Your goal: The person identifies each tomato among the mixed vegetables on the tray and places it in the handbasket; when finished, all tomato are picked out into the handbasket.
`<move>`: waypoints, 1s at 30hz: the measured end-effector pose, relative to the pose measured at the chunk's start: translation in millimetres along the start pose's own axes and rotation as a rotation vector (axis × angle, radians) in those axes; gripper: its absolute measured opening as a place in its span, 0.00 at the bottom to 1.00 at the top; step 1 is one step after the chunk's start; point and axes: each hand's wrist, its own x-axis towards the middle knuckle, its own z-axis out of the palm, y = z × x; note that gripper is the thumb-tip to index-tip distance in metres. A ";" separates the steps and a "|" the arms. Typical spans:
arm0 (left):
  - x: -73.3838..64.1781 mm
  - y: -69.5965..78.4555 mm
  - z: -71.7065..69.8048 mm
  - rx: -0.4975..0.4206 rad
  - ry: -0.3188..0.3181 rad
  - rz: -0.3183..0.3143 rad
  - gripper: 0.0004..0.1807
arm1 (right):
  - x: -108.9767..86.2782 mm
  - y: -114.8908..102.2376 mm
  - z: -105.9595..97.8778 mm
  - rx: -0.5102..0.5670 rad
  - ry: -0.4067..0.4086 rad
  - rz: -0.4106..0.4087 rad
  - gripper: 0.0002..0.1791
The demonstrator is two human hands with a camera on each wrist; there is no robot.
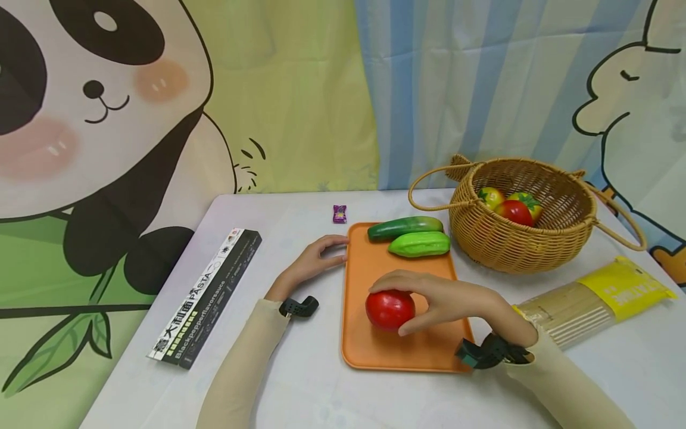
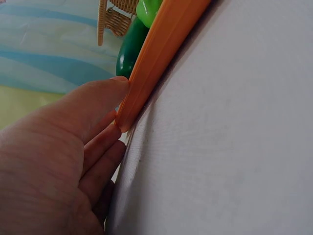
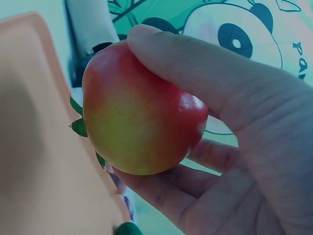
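My right hand (image 1: 436, 295) holds a red tomato (image 1: 390, 310) over the front half of an orange tray (image 1: 370, 351). The right wrist view shows the tomato's yellowish patch (image 3: 129, 125) and green leaves (image 3: 78, 127), with thumb and fingers around its sides. At the tray's left edge, my left hand (image 1: 313, 262) touches the rim with the tips of its thumb and fingers, as the left wrist view also shows. A dark green cucumber (image 1: 404, 227) lies along the tray's far end. Just in front of it is a bright green, ridged vegetable (image 1: 420, 244).
A wicker basket (image 1: 514, 250) with several tomatoes (image 1: 513, 211) stands at the back right. Before it lies a yellow-ended pack of noodles (image 1: 595, 298). A black-and-white pasta box (image 1: 206, 298) lies at the left, and a small purple wrapped sweet (image 1: 340, 214) sits behind the tray.
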 end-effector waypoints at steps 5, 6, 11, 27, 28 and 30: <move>4.3 -13.9 1.5 -0.016 0.010 0.003 0.26 | -7.1 -1.0 -7.0 0.004 0.036 0.013 0.34; 4.3 -13.9 1.4 -0.016 0.012 0.005 0.26 | -8.5 -1.1 -8.3 0.000 0.044 0.014 0.34; 4.6 -14.0 2.2 -0.015 0.013 0.014 0.25 | -13.9 -1.8 -13.6 -0.019 0.072 0.009 0.34; 3.8 -14.7 1.1 0.003 0.025 0.040 0.24 | -28.3 -5.0 -34.3 -0.125 0.206 -0.024 0.36; 3.9 -14.7 1.3 0.002 0.025 0.040 0.24 | -29.2 -4.4 -35.5 -0.137 0.215 -0.034 0.37; 4.2 -14.4 1.5 0.003 0.025 0.038 0.24 | -31.1 -3.3 -38.2 -0.153 0.232 -0.052 0.38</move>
